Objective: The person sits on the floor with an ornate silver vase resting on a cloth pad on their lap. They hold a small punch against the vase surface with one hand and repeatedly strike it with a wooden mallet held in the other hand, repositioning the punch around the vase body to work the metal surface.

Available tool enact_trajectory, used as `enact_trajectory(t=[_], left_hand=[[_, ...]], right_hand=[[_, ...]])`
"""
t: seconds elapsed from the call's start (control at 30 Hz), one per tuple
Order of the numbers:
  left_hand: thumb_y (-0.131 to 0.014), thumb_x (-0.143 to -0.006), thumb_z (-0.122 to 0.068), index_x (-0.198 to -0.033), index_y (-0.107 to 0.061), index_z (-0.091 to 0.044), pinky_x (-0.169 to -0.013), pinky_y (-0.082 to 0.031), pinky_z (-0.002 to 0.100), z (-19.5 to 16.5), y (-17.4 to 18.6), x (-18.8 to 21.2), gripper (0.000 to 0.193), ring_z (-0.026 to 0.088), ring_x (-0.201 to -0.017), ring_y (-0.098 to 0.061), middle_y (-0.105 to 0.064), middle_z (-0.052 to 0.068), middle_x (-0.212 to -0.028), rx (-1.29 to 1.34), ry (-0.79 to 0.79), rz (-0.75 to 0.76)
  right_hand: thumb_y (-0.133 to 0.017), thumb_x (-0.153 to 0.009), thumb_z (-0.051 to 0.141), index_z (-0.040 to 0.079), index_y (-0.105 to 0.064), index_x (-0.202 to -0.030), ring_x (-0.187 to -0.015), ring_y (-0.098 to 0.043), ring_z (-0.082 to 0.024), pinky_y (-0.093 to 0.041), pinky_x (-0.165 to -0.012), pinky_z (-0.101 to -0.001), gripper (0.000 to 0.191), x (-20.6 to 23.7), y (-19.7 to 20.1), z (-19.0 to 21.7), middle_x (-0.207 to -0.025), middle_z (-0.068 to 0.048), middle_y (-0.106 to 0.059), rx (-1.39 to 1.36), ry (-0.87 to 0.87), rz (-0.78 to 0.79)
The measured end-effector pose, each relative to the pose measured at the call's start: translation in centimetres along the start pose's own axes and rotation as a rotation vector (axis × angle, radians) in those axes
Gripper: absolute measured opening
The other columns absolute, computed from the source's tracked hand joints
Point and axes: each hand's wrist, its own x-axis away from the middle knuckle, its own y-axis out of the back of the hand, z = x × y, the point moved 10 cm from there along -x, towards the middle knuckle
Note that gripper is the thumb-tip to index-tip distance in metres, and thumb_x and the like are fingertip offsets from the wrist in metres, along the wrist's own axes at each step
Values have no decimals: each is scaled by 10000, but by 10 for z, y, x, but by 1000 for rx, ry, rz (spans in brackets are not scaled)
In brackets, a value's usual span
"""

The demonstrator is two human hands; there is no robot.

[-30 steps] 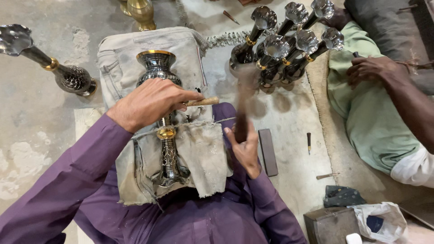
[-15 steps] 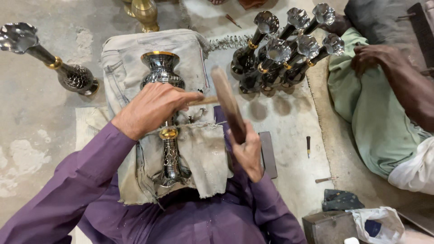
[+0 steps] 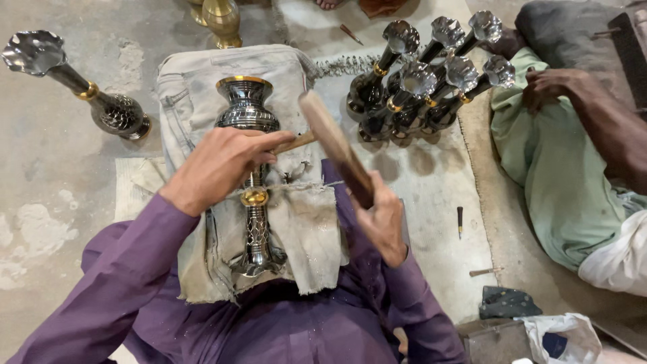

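Observation:
A dark metal vase (image 3: 248, 114) with brass bands lies lengthwise on a grey cloth (image 3: 303, 236) over my lap. My left hand (image 3: 219, 165) rests on its neck and pinches a thin wooden-handled chisel (image 3: 296, 143) against the metal. My right hand (image 3: 381, 222) grips a wooden mallet (image 3: 333, 145), its head raised just beside the chisel's end. Both arms are in purple sleeves.
A cluster of several finished vases (image 3: 424, 74) stands at the upper right. One vase (image 3: 74, 84) lies on the floor at the left, a brass one (image 3: 219, 20) at the top. Another person's hand (image 3: 552, 84) and green-clad leg (image 3: 559, 182) are at the right. Small tools (image 3: 460, 219) lie on the mat.
The mallet has swung from upright near my right hand down toward the chisel's end. My left hand stays on the vase's neck.

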Motion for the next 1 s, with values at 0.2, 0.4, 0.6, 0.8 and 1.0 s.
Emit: enact_trajectory(t=[0.2,0.4,0.6,0.8,1.0], left_hand=[[-752,-932,-56,-1343,-604,-50,-743,-601,365,16,15,36,437,250,-934,-773,-753,151,-1047,223,164,-392],[-801,-977,-87,-1341,-589,-56,-760,-630,355,21,2,59,423,245,-971,-772,-745,173,-1077,202,235,-634],[-797,-972,-64,-1358,-567,-47,-686,-627,318,22,-2,61,450,241,-973,-773,-748,171,-1092,183,244,-667],[-794,-983,-43,-1354,-569,-49,-765,-634,341,18,-5,60,433,239,-970,-780,-748,171,-1086,161,208,-668],[-799,-959,-61,-1325,-606,-40,-801,-625,358,14,-1,56,414,245,-986,-779,-763,163,-1076,124,181,-646]], right_hand=[[-781,-920,196,106,-553,-1383,-916,-752,-308,-588,-802,-408,524,-15,19,34,-1084,-150,-723,-15,199,34],[-817,-819,152,233,-536,-1502,-746,-688,-254,-567,-648,-377,743,-31,18,47,-1014,-95,-683,362,354,174],[-780,-898,121,272,-491,-1533,-736,-673,-157,-617,-644,-276,714,-59,36,76,-1084,-64,-673,373,526,38],[-686,-1008,73,316,-463,-1605,-835,-657,-117,-551,-715,-282,681,-60,68,135,-1096,17,-687,509,799,-16],[-697,-1006,82,265,-544,-1543,-677,-560,-99,-493,-598,-285,587,-74,55,133,-921,34,-670,560,694,48]])
